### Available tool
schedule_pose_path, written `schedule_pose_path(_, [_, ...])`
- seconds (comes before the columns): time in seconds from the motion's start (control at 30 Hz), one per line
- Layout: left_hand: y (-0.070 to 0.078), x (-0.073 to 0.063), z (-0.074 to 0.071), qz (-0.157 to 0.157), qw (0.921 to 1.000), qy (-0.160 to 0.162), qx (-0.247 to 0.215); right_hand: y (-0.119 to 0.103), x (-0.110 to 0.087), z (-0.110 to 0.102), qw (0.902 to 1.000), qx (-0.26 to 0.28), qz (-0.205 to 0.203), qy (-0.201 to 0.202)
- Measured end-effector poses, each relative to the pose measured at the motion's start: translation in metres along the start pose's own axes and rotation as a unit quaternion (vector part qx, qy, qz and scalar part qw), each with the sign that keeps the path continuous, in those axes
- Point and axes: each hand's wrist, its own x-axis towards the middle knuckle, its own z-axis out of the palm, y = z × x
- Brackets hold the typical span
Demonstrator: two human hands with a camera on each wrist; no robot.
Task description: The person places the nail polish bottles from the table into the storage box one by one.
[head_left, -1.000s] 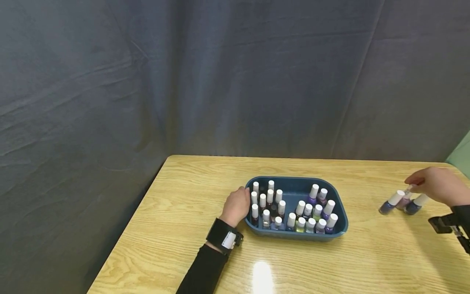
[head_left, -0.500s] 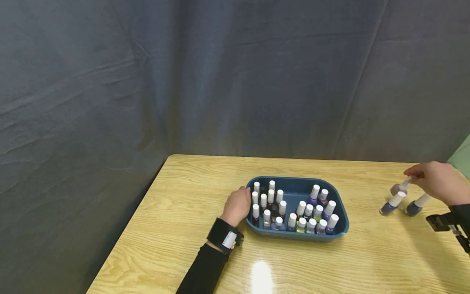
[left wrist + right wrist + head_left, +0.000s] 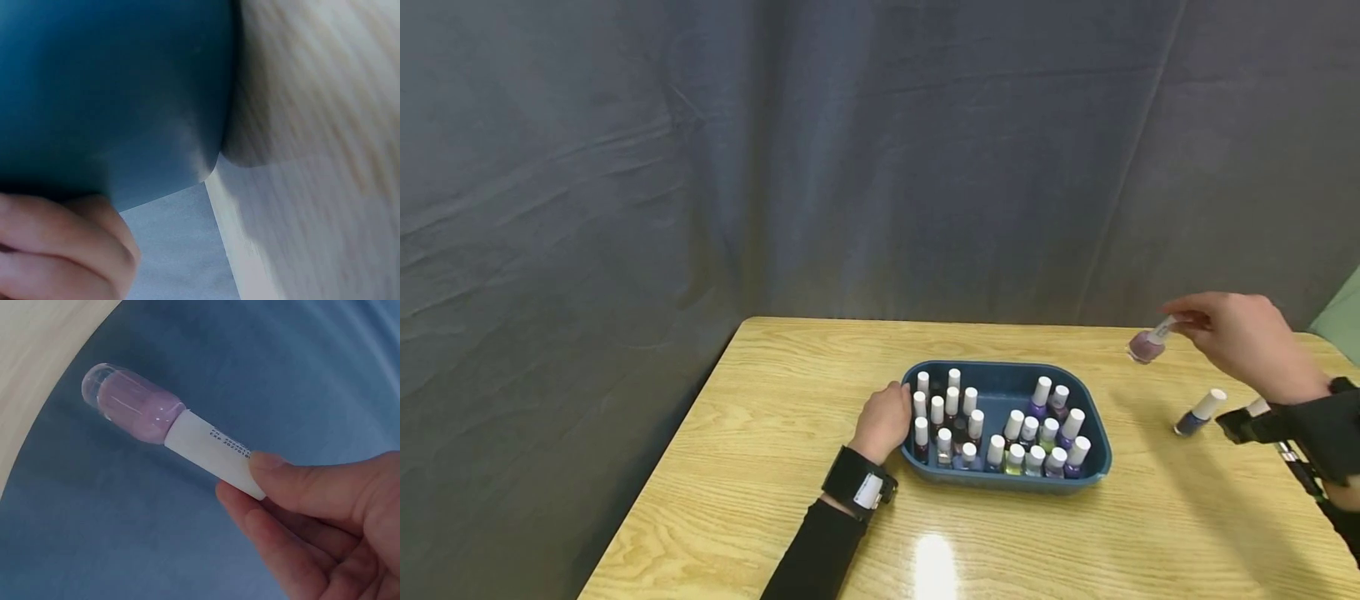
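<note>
My right hand (image 3: 1247, 342) pinches a nail polish bottle (image 3: 137, 406) by its white printed cap, between thumb and fingers. The bottle is clear with mauve-pink polish and hangs tilted above the table, right of a dark blue plastic bin (image 3: 992, 479). Several white-capped nail polish bottles stand in the bin, dark ones at its left, purple and yellow-green ones at its right; its back middle shows bare floor. My left hand (image 3: 882, 422) grips the bin's left end at the rim. Curled fingers (image 3: 69, 244) lie against the bin's outer wall in the left wrist view.
On the table's right side stands a dark blue polish bottle (image 3: 1199, 413). Another bottle (image 3: 1257, 407) behind it is partly covered by the right wrist's camera. A grey curtain (image 3: 925, 167) hangs along the wooden table's (image 3: 760, 417) back edge.
My right hand has lifted the mauve-pink polish bottle from beside the other two and carried it up and left toward the bin. My left hand and the bin have stayed put.
</note>
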Motion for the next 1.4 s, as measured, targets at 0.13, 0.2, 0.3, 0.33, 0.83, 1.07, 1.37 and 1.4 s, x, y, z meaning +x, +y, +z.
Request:
schedule_pose_path(0.13, [-0.001,0.000,0.000,0.001,1.0000,0.003,0.001,-0.024,0.001,-0.003,0.9993,0.030,-0.023,0.008])
schedule_pose_path(0.2, [-0.001,0.000,0.000,0.000,1.0000,0.003,0.000,-0.034,0.002,-0.003,0.9977,0.042,-0.051,0.019])
schedule_pose_path(0.3, [-0.002,0.000,-0.001,-0.001,1.0000,0.003,-0.001,-0.052,0.004,-0.001,0.9941,0.045,-0.095,0.029])
schedule_pose_path(0.33, [-0.002,0.000,-0.001,-0.001,1.0000,0.004,0.000,-0.058,0.005,-0.001,0.9925,0.048,-0.109,0.030])
schedule_pose_path(0.83, [-0.002,-0.001,-0.003,-0.001,1.0000,0.006,-0.002,-0.111,0.017,0.020,0.9781,0.105,-0.173,-0.049])
schedule_pose_path(1.07, [-0.001,-0.001,-0.001,0.001,1.0000,0.007,0.000,-0.110,0.019,0.042,0.9756,0.104,-0.169,-0.094])
schedule_pose_path(1.37, [0.002,0.000,0.000,-0.004,1.0000,0.000,-0.003,-0.105,0.015,0.057,0.9735,0.112,-0.153,-0.127])
schedule_pose_path(1.4, [0.002,0.000,0.000,-0.005,1.0000,0.001,-0.002,-0.104,0.015,0.058,0.9732,0.112,-0.152,-0.131])
